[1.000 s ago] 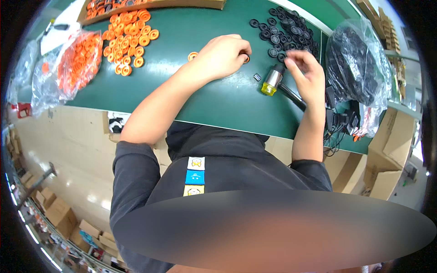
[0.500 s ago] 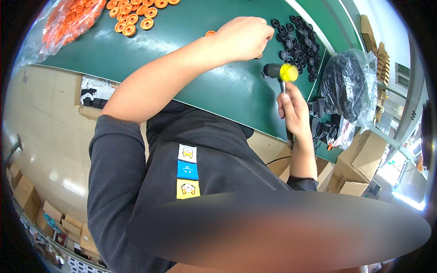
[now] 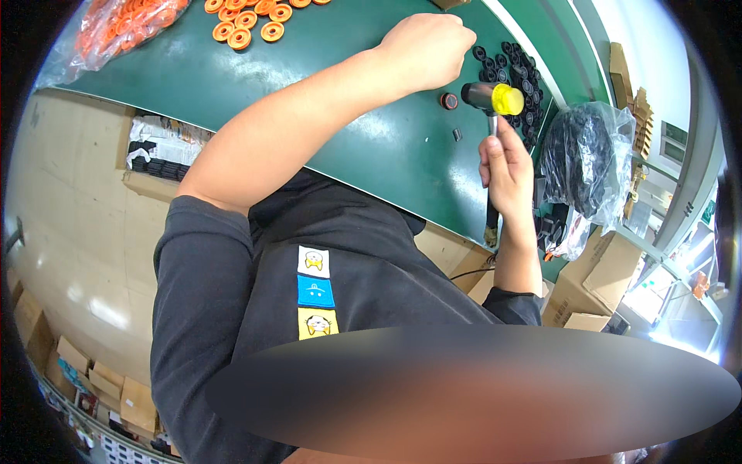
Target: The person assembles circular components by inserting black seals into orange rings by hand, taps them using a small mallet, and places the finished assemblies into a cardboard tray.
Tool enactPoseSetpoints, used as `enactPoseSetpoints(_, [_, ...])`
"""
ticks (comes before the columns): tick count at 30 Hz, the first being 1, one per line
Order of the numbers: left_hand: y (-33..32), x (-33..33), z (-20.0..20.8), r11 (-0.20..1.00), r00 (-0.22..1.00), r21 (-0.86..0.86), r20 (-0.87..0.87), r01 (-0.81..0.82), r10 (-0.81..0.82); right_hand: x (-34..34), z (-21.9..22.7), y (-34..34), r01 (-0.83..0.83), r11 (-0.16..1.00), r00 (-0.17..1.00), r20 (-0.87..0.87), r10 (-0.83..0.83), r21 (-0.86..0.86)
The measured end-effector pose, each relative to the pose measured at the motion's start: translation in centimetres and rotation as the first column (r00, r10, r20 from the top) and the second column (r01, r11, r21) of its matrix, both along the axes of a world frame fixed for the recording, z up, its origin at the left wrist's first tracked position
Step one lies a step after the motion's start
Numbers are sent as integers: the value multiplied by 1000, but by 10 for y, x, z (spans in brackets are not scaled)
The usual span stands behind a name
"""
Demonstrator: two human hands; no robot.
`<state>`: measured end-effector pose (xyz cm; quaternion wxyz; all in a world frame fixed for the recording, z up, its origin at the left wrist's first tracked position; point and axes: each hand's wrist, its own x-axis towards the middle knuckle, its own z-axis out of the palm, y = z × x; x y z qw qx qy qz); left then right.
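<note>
My left hand (image 3: 430, 52) is curled closed, back upward, over the far side of the green table (image 3: 371, 147). Its fingertips are hidden, so whatever they hold cannot be made out. In my right hand (image 3: 508, 166) is a mallet (image 3: 495, 99) with one black and one yellow face, gripped by its handle. The mallet head is above the tabletop, left of my right hand's wrist line. Just left of it lies a small round black wheel with an orange-brown rim (image 3: 448, 100). A small dark cylindrical piece (image 3: 457, 134) sits nearer to me.
Many black round caps (image 3: 529, 85) are spread at the right. Orange wheels (image 3: 239, 37) lie at the far left beside a clear bag of orange parts (image 3: 127, 31). A bag of black parts (image 3: 580, 158) stands past the right edge, with a cardboard box (image 3: 595, 274) nearer.
My left hand has moved away from me and slightly right, uncovering the black-and-orange wheel. The mallet has shifted right and a little farther off. The whole view has shifted slightly.
</note>
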<state>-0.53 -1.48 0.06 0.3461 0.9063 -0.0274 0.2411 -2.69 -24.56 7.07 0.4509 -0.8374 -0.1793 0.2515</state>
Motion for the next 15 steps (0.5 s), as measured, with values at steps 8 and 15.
enactPoseSetpoints(8, [2, -2, 4, 1000, 1000, 0, 1, -2, 2, -6, -1, 2, 48, 999, 998, -32, -47, 8])
enactPoseSetpoints(15, [1, -2, 2, 999, 999, 13, 1, -34, 34, 3, -15, -2, -54, 991, 998, 13, 56, -122])
